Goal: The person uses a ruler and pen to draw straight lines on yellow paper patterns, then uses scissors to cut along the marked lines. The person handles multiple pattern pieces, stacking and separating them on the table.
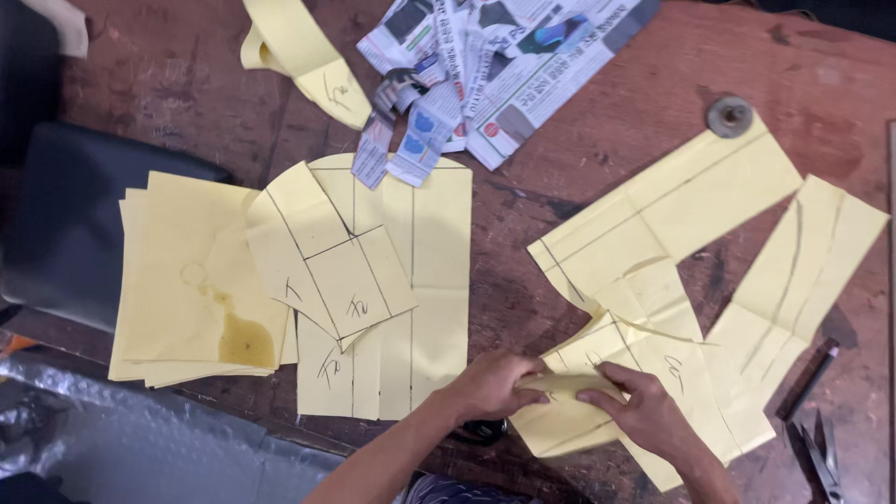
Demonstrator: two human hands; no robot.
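Both my hands work a folded yellow paper piece (560, 415) near the table's front edge. My left hand (490, 385) pinches its left end and my right hand (635, 408) grips its right part. The piece lies on top of larger yellow pattern sheets (653, 224) with drawn lines and pen marks. To the left, a big lined yellow sheet (429, 271) carries smaller cut pieces (327, 257).
A stained stack of yellow paper (191, 280) lies at the left, over a black cushion (65, 215). Crumpled newspaper (495, 61) sits at the back. A round metal weight (729, 116) rests on a sheet corner. Scissors (821, 457) and a dark pen (808, 379) lie at the right.
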